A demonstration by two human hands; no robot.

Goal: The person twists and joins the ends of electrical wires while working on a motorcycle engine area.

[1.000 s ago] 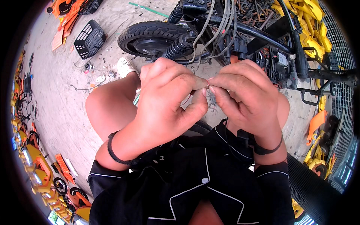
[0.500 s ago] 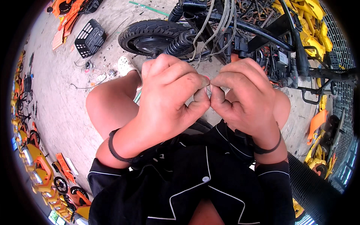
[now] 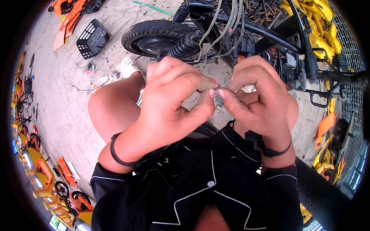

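Observation:
My left hand (image 3: 169,98) pinches a small, thin piece of wire (image 3: 217,84) with a red part, at the centre; its far end is too small to make out. My right hand (image 3: 262,102) is beside it, thumb tip close to or touching the piece, index finger bent and lifted apart from the thumb. Beyond both hands is a black two-wheeler frame (image 3: 262,27) with a spring shock absorber (image 3: 181,48), a tyred wheel (image 3: 140,36) and grey cables (image 3: 225,30) hanging over it. A thin red wire dangles below the left fingertips.
My bent legs (image 3: 111,107) flank the hands on a concrete floor (image 3: 61,115). A black basket (image 3: 92,38) lies upper left. Orange and yellow panels (image 3: 34,169) line the left edge; more yellow panels (image 3: 316,27) and a metal mesh (image 3: 343,42) are at the right.
My right index finger has lifted and parted from its thumb and from the left fingertips. The red part at my left fingertips shows more clearly. The surroundings look the same.

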